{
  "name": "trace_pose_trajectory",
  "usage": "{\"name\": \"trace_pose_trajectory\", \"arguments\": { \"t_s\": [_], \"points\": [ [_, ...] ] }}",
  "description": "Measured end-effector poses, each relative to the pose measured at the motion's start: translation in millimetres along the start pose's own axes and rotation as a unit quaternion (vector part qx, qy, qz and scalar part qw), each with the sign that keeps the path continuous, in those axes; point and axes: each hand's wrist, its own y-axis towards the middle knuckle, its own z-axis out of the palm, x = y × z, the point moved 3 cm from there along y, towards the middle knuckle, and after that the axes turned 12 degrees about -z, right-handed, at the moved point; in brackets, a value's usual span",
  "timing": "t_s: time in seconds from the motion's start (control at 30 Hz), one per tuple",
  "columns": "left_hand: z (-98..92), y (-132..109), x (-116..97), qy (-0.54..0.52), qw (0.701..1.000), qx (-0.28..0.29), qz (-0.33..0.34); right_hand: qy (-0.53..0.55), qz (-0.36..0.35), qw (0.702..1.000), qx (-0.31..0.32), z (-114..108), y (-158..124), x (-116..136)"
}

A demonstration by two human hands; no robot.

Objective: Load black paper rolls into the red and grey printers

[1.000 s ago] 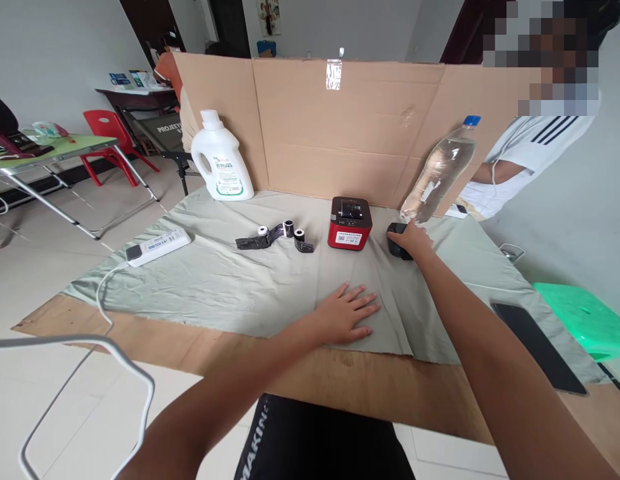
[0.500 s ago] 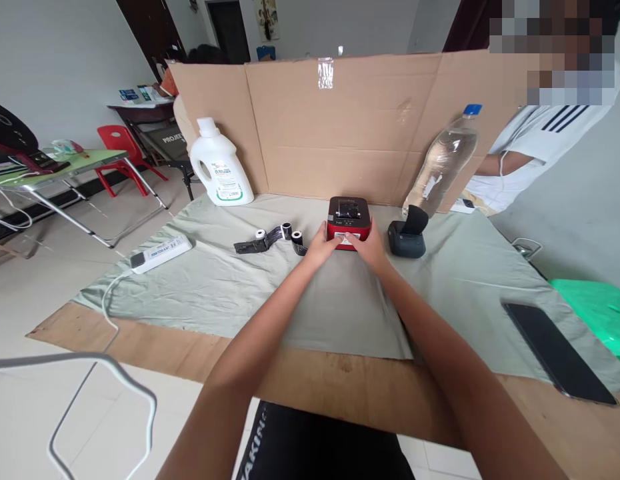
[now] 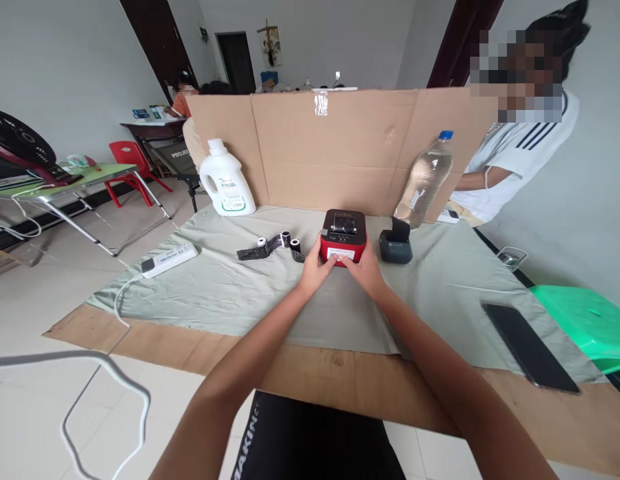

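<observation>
A small red and black printer [image 3: 343, 238], box-shaped, is held from both sides near the middle of the cloth. Through its top window a dark roll shows. My left hand [image 3: 317, 268] grips its left side and my right hand [image 3: 366, 269] its right, both thumbs on the white label in front. I cannot tell whether its underside touches the cloth. Just right of it stands a dark grey device [image 3: 396, 251] with its lid raised. To the left lie black rolls [image 3: 295, 248], with unrolled black strip [image 3: 253, 253] trailing from them.
Cardboard [image 3: 335, 153] stands along the back, with a white detergent bottle [image 3: 229, 183] and a tilted water bottle [image 3: 425, 180] against it. A power strip [image 3: 169, 260] lies left, a phone [image 3: 530, 347] right. Beyond the cardboard, a person [image 3: 520, 153] stands at right.
The printer has come a little nearer to me, held in both hands. The view has tilted upward. Both hands keep their hold, and the rolls and grey device stay put.
</observation>
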Motion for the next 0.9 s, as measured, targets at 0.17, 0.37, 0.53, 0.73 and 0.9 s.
{"name": "trace_pose_trajectory", "arguments": {
  "t_s": [0.17,0.37,0.53,0.73,0.9],
  "points": [
    [-11.2,-84.3,-4.0,0.056,0.997,0.054,0.023,0.014,-0.054,0.998,0.009,-24.1,-68.1,27.9],
    [-21.5,-126.2,-12.0,0.111,0.99,0.082,0.002,0.018,-0.03,0.999,-0.005,-27.6,-115.3,35.1],
    [-23.0,-122.3,-8.7,0.096,0.991,0.09,0.014,0.025,-0.02,1.0,0.001,-27.2,-116.4,31.0],
    [-23.3,-119.7,-1.2,0.072,0.993,0.088,-0.012,0.024,0.004,1.0,0.017,-24.4,-116.1,28.9],
    [-22.7,-118.3,-5.4,0.066,0.995,0.069,-0.014,0.021,0.012,1.0,0.014,-24.0,-117.1,29.3]
  ]
}}
